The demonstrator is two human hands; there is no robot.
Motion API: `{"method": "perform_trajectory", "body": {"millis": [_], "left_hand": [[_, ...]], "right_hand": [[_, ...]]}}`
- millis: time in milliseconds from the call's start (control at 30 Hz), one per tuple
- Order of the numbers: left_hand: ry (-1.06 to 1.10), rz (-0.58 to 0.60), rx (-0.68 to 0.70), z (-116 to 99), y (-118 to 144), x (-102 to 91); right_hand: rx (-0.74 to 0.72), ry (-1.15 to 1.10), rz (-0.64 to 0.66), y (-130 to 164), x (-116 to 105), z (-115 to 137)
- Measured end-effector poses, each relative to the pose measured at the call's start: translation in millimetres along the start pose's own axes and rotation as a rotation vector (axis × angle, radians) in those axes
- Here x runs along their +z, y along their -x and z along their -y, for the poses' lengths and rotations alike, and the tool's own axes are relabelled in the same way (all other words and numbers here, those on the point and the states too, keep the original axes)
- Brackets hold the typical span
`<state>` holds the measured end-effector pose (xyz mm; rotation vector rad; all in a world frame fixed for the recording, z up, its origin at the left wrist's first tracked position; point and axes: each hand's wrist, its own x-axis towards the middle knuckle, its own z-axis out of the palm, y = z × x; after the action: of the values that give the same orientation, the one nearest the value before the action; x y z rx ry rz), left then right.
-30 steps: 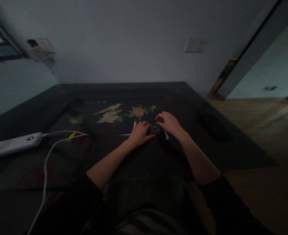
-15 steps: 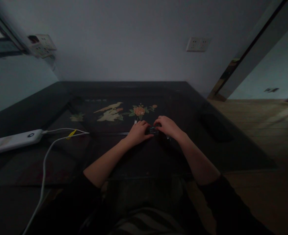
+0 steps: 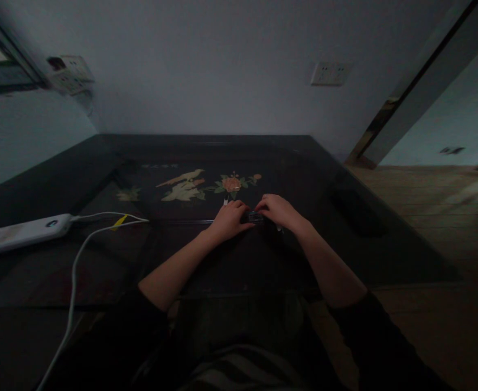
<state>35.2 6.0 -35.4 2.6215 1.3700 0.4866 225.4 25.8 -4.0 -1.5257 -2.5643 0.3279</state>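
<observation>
nearest the camera are the person's dark sleeves and a lap in striped cloth, at the near edge of the table (image 3: 39, 184). the table is dark and glossy, and everything else is placed from it. both forearms reach out over its middle.

the left hand (image 3: 227, 221) lies palm down on the table top, fingers curled toward a small dark object (image 3: 256, 217) that sits on the table between the two hands. the right hand (image 3: 278, 210) is arched over the object's right side with its fingertips on or just at it. the two hands are close together, nearly touching across the object. the light is too dim to tell whether either hand has a firm grip on it or only rests against it, and what the object is cannot be made out.

just beyond the left hand a small white piece (image 3: 224, 201) pokes up from the table top. on the table's left side lies a white power bank (image 3: 23, 232), with a white cable (image 3: 74, 277) running from it toward the near edge and a yellow tag (image 3: 119, 221) on the cable.

further back, the table top shows an inlaid picture of a bird and flowers (image 3: 198, 184). a dark flat thing (image 3: 355, 212) lies toward the table's right side, well apart from the hands.

behind the table's far edge stands a pale wall with a socket plate (image 3: 330, 74).
</observation>
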Motion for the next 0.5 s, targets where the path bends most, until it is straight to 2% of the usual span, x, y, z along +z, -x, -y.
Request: {"method": "perform_trajectory", "body": {"millis": [333,500], "left_hand": [[0.006,0.014,-0.012,-2.8,0.3,-3.1],[0.030,0.001,0.022,1.0,-0.5,-1.4]], "right_hand": [[0.053,0.015,-0.035,-1.7,7.6,2.1],[0.035,-0.003,-0.041,-2.8,9.7,-0.2]]}}
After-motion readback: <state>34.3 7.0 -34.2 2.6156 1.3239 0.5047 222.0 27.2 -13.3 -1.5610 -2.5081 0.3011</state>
